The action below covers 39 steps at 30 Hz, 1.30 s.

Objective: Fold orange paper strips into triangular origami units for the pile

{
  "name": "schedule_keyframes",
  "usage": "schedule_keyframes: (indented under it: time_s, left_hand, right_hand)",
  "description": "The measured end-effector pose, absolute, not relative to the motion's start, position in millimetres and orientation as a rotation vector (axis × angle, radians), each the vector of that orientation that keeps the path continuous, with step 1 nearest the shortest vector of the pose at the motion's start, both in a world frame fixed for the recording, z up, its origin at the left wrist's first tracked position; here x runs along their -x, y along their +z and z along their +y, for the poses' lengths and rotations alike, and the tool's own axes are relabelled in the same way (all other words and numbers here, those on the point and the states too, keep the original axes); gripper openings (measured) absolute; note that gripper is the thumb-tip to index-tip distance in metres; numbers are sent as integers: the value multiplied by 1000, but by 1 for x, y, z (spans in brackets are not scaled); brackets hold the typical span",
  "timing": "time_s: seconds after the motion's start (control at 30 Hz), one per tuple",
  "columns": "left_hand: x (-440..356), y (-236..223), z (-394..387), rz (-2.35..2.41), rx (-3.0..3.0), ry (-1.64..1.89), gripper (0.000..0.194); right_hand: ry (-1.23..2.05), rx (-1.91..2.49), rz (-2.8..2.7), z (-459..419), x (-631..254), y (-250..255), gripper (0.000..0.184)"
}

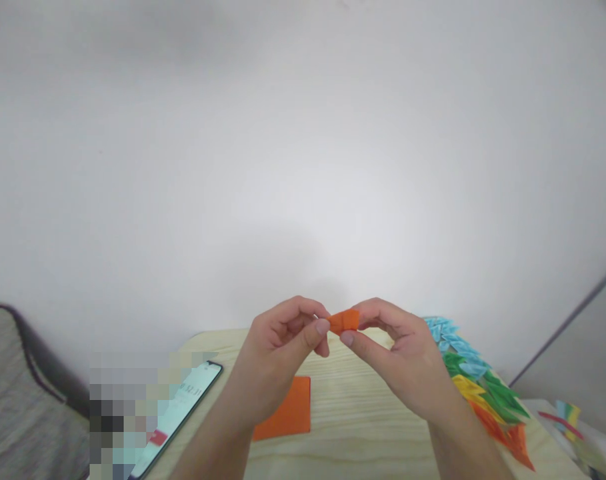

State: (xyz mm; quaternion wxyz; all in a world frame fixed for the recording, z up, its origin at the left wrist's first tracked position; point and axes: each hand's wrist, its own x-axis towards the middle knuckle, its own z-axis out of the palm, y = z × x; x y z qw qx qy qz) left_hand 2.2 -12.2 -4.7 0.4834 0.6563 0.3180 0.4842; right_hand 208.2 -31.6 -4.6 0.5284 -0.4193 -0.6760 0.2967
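Above the light wooden table, a small folded piece of orange paper (pixel 345 321) is held between both hands. My left hand (pixel 287 353) pinches its left end between thumb and index finger. At the right end, my right hand (pixel 400 357) has it between thumb and fingers. Below and behind my left wrist lies a flat orange sheet or stack of paper (pixel 290 413), partly hidden by that arm.
Folded paper pieces in light blue (pixel 455 343), green (pixel 503 393), yellow (pixel 475 395) and orange (pixel 507 433) run along the right table edge. A phone (pixel 183 413) lies at the left. A grey cloth item (pixel 23 393) sits at far left; a white wall (pixel 303 167) stands behind.
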Motion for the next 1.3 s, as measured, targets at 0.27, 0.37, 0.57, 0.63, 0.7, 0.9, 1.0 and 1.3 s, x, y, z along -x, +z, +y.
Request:
schedule_keyframes:
  time_s: [0.27,0.37,0.57,0.63,0.7,0.9,1.0,1.3]
  left_hand:
    - [-5,-1,-13,799,-1516,1185,21]
    - [-6,6,-20,868,-1491,1219,33]
    - [-10,10,-26,759,-1433,1283,15]
    - [-10,8,-25,749,-1437,1303,13]
    - [-10,7,-24,758,-1425,1320,13]
    - [-15,8,-26,735,-1417,1416,10]
    - [-19,9,-28,746,-1395,1490,12]
    - [-22,6,-29,870,-1457,1541,18]
  right_hand:
    - [796,939,-1542,-34,-209,-8,6]
    - [639,1001,-1589,-34,-209,-7,2]
    - [332,1013,-1608,-35,-208,-5,13]
    - [353,990,-1561,-37,-207,-6,17]
    - [483,946,-1488,-39,-206,-7,20]
    - [880,761,-1375,-41,-206,-3,16]
    - [926,763,-1377,-41,-208,0,10]
    - [896,875,-1317,-45,-204,2,10]
